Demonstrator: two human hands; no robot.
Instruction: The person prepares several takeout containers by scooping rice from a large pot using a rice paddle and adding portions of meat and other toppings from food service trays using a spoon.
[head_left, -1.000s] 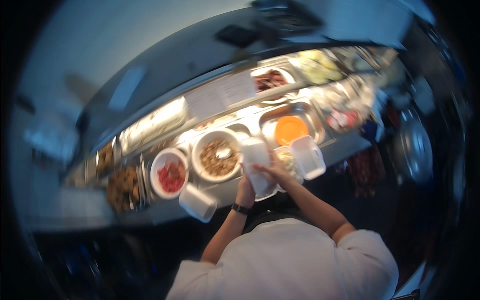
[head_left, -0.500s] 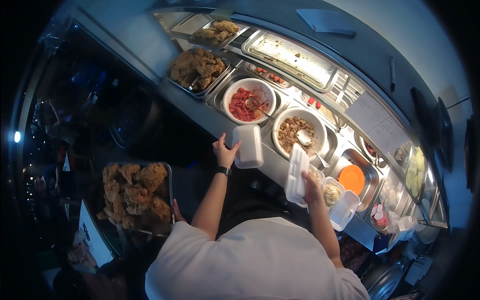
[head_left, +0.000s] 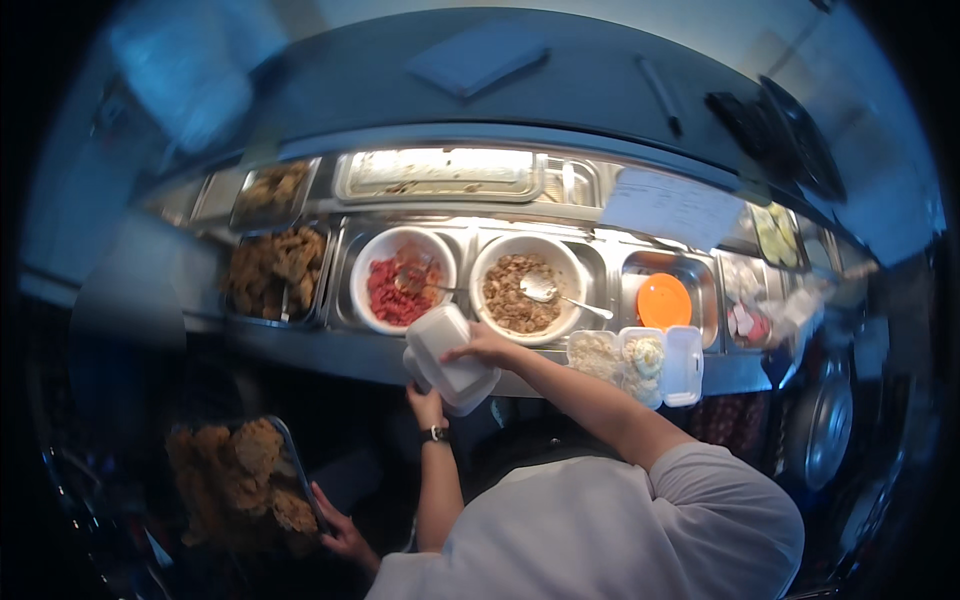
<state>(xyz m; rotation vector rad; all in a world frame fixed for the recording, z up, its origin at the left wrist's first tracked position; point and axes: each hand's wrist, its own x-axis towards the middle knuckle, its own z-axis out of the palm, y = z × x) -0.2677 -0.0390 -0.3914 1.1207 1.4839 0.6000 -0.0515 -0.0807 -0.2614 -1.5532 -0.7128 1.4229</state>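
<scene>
White foam takeout boxes [head_left: 438,333] are held together in front of me, at the counter's near edge. My right hand [head_left: 484,346] reaches across from the right, its fingers closed over them. From below, my left hand [head_left: 425,402], with a dark watch at the wrist, grips their lower side; its fingers are partly hidden. How many boxes are stacked there I cannot tell. Just beyond stand a white bowl of red chopped food [head_left: 388,290] and a white bowl of brown minced food [head_left: 515,300], each with a spoon.
An opened foam box [head_left: 683,365] with pale food sits right, beside an orange round lid [head_left: 664,301]. Fried chicken fills a tray [head_left: 322,250] at far left. Another person's hand [head_left: 342,528] holds a second chicken tray [head_left: 295,470] at lower left. A shelf [head_left: 600,110] overhangs behind.
My view has turned to the right. My right hand has brought its foam box leftward to the one at my left hand, and both hands now hold them together.
</scene>
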